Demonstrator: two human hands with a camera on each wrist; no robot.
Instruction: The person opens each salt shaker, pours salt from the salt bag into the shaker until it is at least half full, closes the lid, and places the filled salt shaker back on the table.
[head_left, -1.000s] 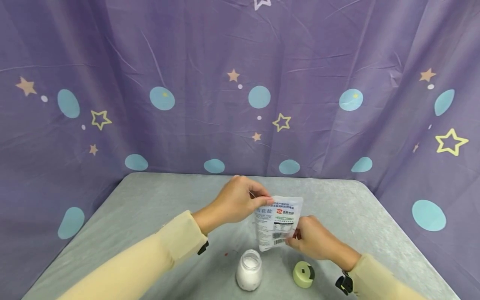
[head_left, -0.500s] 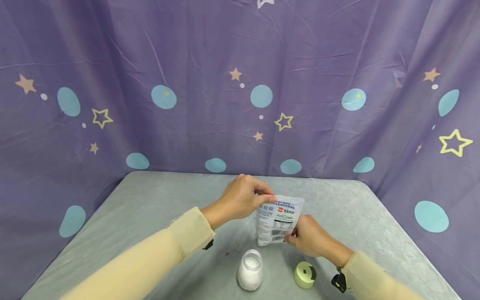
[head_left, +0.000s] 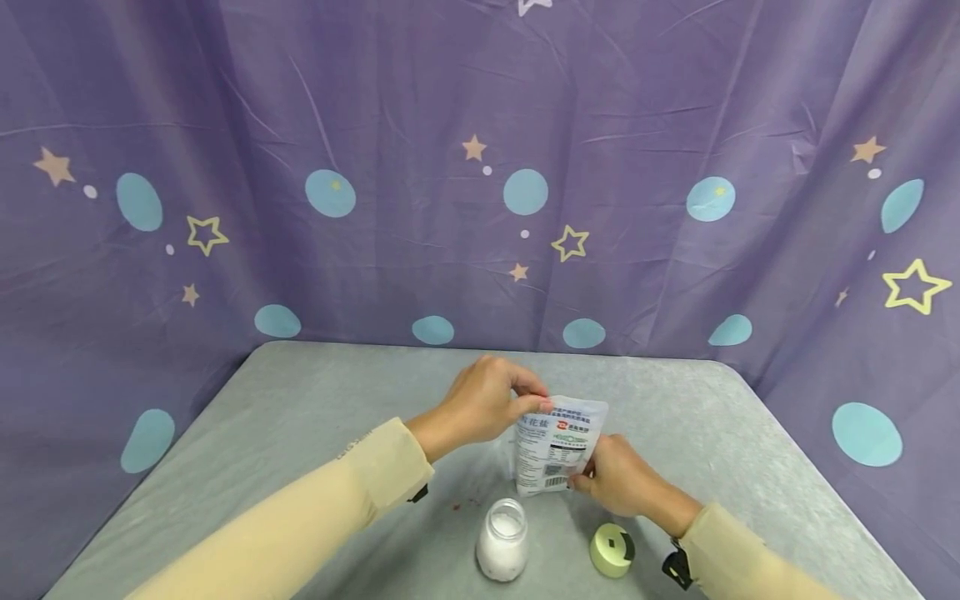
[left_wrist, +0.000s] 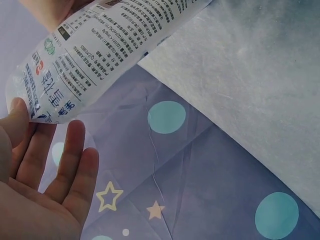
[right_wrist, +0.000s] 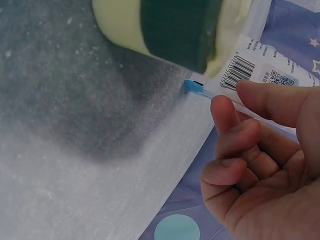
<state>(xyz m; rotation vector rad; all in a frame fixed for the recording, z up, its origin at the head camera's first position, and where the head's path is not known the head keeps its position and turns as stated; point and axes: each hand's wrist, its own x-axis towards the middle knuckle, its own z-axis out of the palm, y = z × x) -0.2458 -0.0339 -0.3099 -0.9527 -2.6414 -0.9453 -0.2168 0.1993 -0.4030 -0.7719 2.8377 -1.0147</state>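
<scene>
A white printed salt bag point(head_left: 551, 454) is held upright above the table by both hands. My left hand point(head_left: 487, 400) pinches its top left corner between thumb and index finger; in the left wrist view the other fingers of that hand point(left_wrist: 50, 185) stand loosely apart. My right hand point(head_left: 618, 475) grips the lower right edge beside the barcode, thumb in front. In front of the bag stands an uncapped glass jar point(head_left: 502, 550) with white granules inside. A pale green lid point(head_left: 611, 550) with a dark patch lies right of the jar. The bag's back is hidden.
The grey table point(head_left: 337, 400) reaches back to a purple curtain point(head_left: 420, 200) with stars and blue dots. A small red speck point(head_left: 457, 507) marks the tabletop left of the jar. The jar and lid sit close below the hands.
Both hands have shifted the bag slightly, its lower edge a little farther back from the jar. Their holds look the same. Jar and lid stay put apart from a slight view shift.
</scene>
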